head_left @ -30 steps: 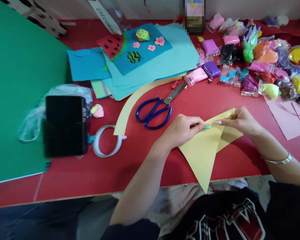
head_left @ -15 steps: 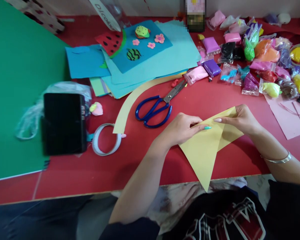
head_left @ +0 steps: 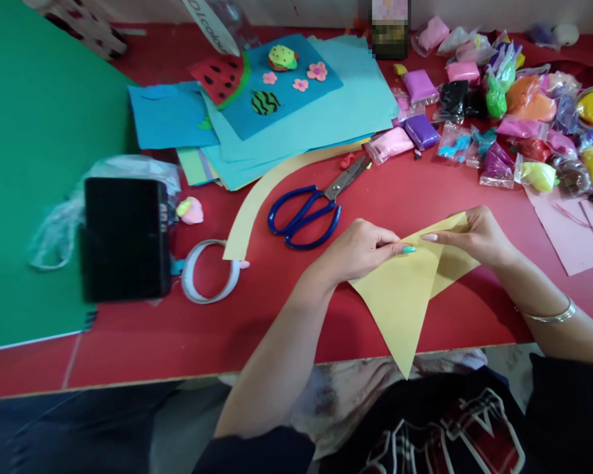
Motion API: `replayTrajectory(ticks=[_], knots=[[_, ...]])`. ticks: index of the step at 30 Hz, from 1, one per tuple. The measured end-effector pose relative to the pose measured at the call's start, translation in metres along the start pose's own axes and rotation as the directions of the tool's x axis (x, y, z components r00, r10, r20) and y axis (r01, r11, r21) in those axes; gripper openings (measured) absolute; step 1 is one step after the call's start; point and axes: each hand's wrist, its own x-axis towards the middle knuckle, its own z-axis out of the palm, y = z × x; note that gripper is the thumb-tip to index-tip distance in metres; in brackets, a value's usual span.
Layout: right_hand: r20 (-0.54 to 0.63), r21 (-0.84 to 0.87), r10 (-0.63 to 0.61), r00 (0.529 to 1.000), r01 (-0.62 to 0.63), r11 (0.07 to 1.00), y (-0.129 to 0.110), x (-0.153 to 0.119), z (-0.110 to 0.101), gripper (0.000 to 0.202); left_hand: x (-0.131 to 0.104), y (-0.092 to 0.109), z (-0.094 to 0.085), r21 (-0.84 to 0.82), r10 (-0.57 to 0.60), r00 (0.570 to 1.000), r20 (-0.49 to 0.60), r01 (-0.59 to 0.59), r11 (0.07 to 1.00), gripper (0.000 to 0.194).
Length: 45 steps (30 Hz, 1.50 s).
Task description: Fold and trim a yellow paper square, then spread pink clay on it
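Note:
A folded sheet of yellow paper (head_left: 400, 296) is held up between both hands near the table's front edge, one corner pointing down toward my lap. My left hand (head_left: 368, 249) pinches its upper left edge, thumb in front and fingers behind. At the upper right corner my right hand (head_left: 469, 237) grips the paper the same way, thumb lying along the folded edge. Parts of the fingers on both hands are hidden behind the sheet. Blue-handled scissors (head_left: 304, 214) lie on the table just beyond my left hand, blades slightly apart.
Several bagged lumps of coloured clay (head_left: 524, 99) cover the back right of the red table (head_left: 178, 342). Blue paper sheets (head_left: 306, 125) with clay shapes lie at the back. A curved yellow strip (head_left: 257, 197), a white tape ring (head_left: 186, 280) and a black device (head_left: 126, 240) are at left.
The paper's left edge has shifted slightly as my left hand holds it. Both hands keep their grip in nearly the same place; the view has tilted a little.

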Motion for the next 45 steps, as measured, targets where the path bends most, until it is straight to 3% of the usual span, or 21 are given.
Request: replayTrajectory(ticks=[5, 10, 13, 19, 26, 30, 36, 41, 45], knots=[[-0.054, -0.001, -0.016, 0.998, 0.016, 1.000, -0.001, 0.000, -0.006, 0.027, -0.004, -0.001, -0.010, 0.014, -0.068, 0.996, 0.050, 0.068, 0.998, 0.039], [-0.209, 0.028, -0.029, 0.977, 0.036, 0.999, 0.002, 0.004, -0.020, 0.025, -0.008, -0.008, -0.018, 0.002, -0.109, 0.992, -0.055, 0.110, 0.994, 0.038], [-0.232, 0.051, -0.016, 0.973, 0.029, 0.998, 0.005, 0.006, -0.023, 0.025, -0.006, -0.010, -0.014, -0.077, -0.082, 0.987, -0.136, 0.072, 0.994, 0.040], [-0.248, 0.081, 0.002, 0.969, 0.019, 0.997, 0.010, 0.007, -0.022, 0.023, -0.002, -0.013, -0.010, -0.003, -0.039, 0.982, -0.187, 0.039, 0.999, 0.042], [-0.235, 0.070, 0.006, 0.972, 0.010, 0.997, 0.010, 0.007, -0.023, 0.023, -0.003, -0.011, -0.012, -0.021, -0.051, 0.988, -0.145, 0.049, 0.999, 0.036], [-0.167, 0.050, -0.011, 0.986, 0.020, 0.999, 0.007, 0.004, -0.015, 0.024, -0.004, -0.004, -0.006, -0.085, -0.062, 0.988, -0.142, 0.050, 0.995, 0.035], [-0.093, 0.005, -0.019, 0.995, 0.019, 1.000, 0.000, -0.001, -0.001, 0.028, -0.005, 0.004, 0.000, 0.061, 0.000, 0.994, -0.107, 0.007, 0.998, 0.035], [-0.072, -0.056, -0.062, 0.995, 0.058, 0.997, 0.001, -0.001, -0.002, 0.026, -0.005, 0.005, -0.004, 0.060, 0.008, 0.996, -0.090, -0.003, 0.998, 0.047], [-0.007, -0.060, -0.041, 0.999, 0.041, 0.997, 0.002, 0.000, -0.003, 0.030, -0.005, 0.007, -0.004, 0.042, 0.012, 0.998, -0.058, -0.010, 0.999, 0.039]])
